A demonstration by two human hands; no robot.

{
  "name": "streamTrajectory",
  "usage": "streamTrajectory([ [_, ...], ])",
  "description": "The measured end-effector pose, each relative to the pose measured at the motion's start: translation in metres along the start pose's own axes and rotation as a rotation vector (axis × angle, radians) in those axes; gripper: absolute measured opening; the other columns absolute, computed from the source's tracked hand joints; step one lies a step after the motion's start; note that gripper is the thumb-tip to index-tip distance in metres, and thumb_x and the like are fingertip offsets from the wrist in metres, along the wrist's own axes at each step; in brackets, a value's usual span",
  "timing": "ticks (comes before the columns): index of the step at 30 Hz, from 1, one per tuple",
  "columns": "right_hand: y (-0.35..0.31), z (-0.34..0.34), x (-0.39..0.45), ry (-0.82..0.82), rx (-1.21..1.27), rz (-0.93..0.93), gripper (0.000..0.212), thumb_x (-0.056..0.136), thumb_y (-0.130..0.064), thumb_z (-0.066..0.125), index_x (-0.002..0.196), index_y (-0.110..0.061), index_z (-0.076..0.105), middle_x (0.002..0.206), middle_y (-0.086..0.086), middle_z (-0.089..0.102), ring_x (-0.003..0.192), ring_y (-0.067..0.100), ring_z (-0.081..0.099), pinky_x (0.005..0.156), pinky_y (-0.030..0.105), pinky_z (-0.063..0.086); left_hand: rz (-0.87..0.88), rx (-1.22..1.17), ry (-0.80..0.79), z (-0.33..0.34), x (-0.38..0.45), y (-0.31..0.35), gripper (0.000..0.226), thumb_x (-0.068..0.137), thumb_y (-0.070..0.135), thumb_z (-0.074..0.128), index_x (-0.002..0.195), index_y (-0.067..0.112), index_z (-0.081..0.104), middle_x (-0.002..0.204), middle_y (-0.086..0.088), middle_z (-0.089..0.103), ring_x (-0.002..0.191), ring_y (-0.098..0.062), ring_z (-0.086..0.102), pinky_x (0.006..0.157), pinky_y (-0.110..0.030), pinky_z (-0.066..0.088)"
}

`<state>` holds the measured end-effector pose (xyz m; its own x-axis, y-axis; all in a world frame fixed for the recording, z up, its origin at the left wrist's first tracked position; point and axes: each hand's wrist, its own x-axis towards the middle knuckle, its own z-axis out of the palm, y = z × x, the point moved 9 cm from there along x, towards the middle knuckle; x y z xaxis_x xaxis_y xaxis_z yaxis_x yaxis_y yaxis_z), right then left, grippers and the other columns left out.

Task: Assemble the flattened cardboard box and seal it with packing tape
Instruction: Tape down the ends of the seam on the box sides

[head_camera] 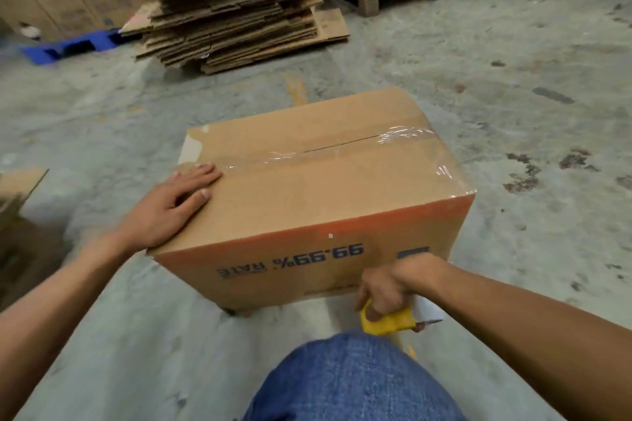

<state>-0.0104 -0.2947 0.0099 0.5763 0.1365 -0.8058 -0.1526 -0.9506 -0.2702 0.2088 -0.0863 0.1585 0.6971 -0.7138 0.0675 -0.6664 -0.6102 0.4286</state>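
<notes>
left hand (178, 202) flat, released on box (307, 188); right hand (393, 287) grasping yellow tape dispenser (390, 321)

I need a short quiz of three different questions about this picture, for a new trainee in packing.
1. True or false: the left hand lies flat on top of the cardboard box.
2. The right hand grips which item?
A. a knife
B. the yellow tape dispenser
C. a marker
3. Fill in the missing word: clear packing tape runs along the top ____ where the flaps meet.

Key
1. True: its palm and fingers rest near the box's left end.
2. B: the hand holds it low against the box's near side.
3. seam
</notes>
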Motion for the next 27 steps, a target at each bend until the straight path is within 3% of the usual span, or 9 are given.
streamTrajectory([
  [2, -0.025, -0.006, 0.009, 0.064, 0.008, -0.062, 0.046, 0.097, -0.025, 0.054, 0.143, -0.02, 0.052, 0.149, -0.003, 0.048, 0.128, 0.021, 0.052, 0.09, 0.022, 0.04, -0.033, -0.102, 0.094, -0.004, -0.002, -0.001, 0.035, 0.101, 0.034, 0.047, 0.135, 0.036, 0.055, 0.15, 0.014, 0.041, 0.137, 0.014, 0.026, 0.122, -0.039, 0.014],
  [6, -0.042, -0.003, 0.019, 0.075, 0.02, -0.129, 0.046, 0.094, -0.029, 0.057, 0.14, -0.027, 0.055, 0.145, -0.004, 0.053, 0.124, 0.021, 0.055, 0.092, 0.026, 0.042, -0.038, -0.269, 0.184, 0.005, 0.007, 0.023, 0.028, 0.098, 0.032, 0.048, 0.121, 0.037, 0.064, 0.143, 0.008, 0.052, 0.138, -0.001, 0.038, 0.122, -0.037, 0.015],
  [13, 0.0, -0.03, -0.026, 0.077, 0.004, -0.026, 0.046, 0.095, -0.033, 0.058, 0.141, -0.03, 0.054, 0.15, -0.004, 0.047, 0.129, 0.022, 0.049, 0.097, 0.028, 0.039, -0.05, -0.341, 0.252, 0.045, 0.052, 0.099, 0.028, 0.099, 0.023, 0.049, 0.117, 0.024, 0.071, 0.137, 0.005, 0.058, 0.137, -0.007, 0.041, 0.121, -0.041, 0.012],
  [18, 0.041, -0.061, -0.085, 0.041, 0.138, 0.028, 0.045, 0.089, -0.037, 0.067, 0.133, -0.032, 0.062, 0.137, -0.01, 0.056, 0.127, 0.018, 0.051, 0.098, 0.026, 0.041, -0.021, -0.353, 0.204, 0.08, 0.088, 0.165, 0.029, 0.099, 0.024, 0.048, 0.116, 0.026, 0.07, 0.142, 0.005, 0.054, 0.141, -0.01, 0.035, 0.116, -0.032, 0.002],
  [20, 0.059, -0.071, -0.114, 0.036, 0.316, -0.007, 0.039, 0.086, -0.035, 0.073, 0.124, -0.033, 0.068, 0.119, -0.006, 0.067, 0.108, 0.018, 0.063, 0.095, 0.036, 0.052, -0.009, -0.397, 0.158, 0.092, 0.1, 0.188, 0.029, 0.098, 0.022, 0.048, 0.116, 0.027, 0.07, 0.143, 0.004, 0.053, 0.143, -0.011, 0.033, 0.117, -0.036, 0.0],
  [22, 0.073, -0.083, -0.143, 0.048, 0.551, -0.081, 0.038, 0.085, -0.027, 0.073, 0.123, -0.03, 0.069, 0.087, 0.009, 0.072, 0.063, 0.019, 0.066, 0.062, 0.034, 0.062, 0.012, -0.421, 0.105, 0.103, 0.107, 0.211, 0.029, 0.097, 0.019, 0.049, 0.116, 0.027, 0.07, 0.145, 0.003, 0.052, 0.144, -0.01, 0.031, 0.117, -0.04, -0.002],
  [23, 0.079, -0.09, -0.158, 0.074, 0.667, -0.129, 0.039, 0.085, -0.024, 0.072, 0.124, -0.028, 0.068, 0.07, 0.013, 0.067, 0.047, 0.017, 0.06, 0.046, 0.029, 0.057, 0.024, -0.42, 0.076, 0.108, 0.11, 0.221, 0.03, 0.097, 0.018, 0.048, 0.116, 0.027, 0.07, 0.145, 0.003, 0.051, 0.144, -0.01, 0.03, 0.118, -0.042, -0.003],
  [25, 0.092, -0.107, -0.185, 0.154, 0.883, -0.235, 0.043, 0.082, -0.023, 0.069, 0.125, -0.026, 0.068, 0.054, 0.011, 0.057, 0.035, 0.014, 0.052, 0.035, 0.023, 0.049, 0.041, -0.409, 0.027, 0.117, 0.112, 0.237, 0.031, 0.097, 0.019, 0.048, 0.118, 0.029, 0.068, 0.146, 0.005, 0.051, 0.144, -0.009, 0.03, 0.119, -0.047, -0.005],
  [27, 0.101, -0.12, -0.206, 0.225, 1.062, -0.402, 0.047, 0.08, -0.03, 0.073, 0.126, -0.026, 0.067, 0.047, 0.011, 0.051, 0.029, 0.013, 0.048, 0.034, 0.022, 0.048, 0.058, -0.39, -0.008, 0.122, 0.113, 0.246, 0.032, 0.098, 0.026, 0.045, 0.122, 0.032, 0.065, 0.143, 0.01, 0.053, 0.141, -0.008, 0.035, 0.119, -0.048, -0.005],
])
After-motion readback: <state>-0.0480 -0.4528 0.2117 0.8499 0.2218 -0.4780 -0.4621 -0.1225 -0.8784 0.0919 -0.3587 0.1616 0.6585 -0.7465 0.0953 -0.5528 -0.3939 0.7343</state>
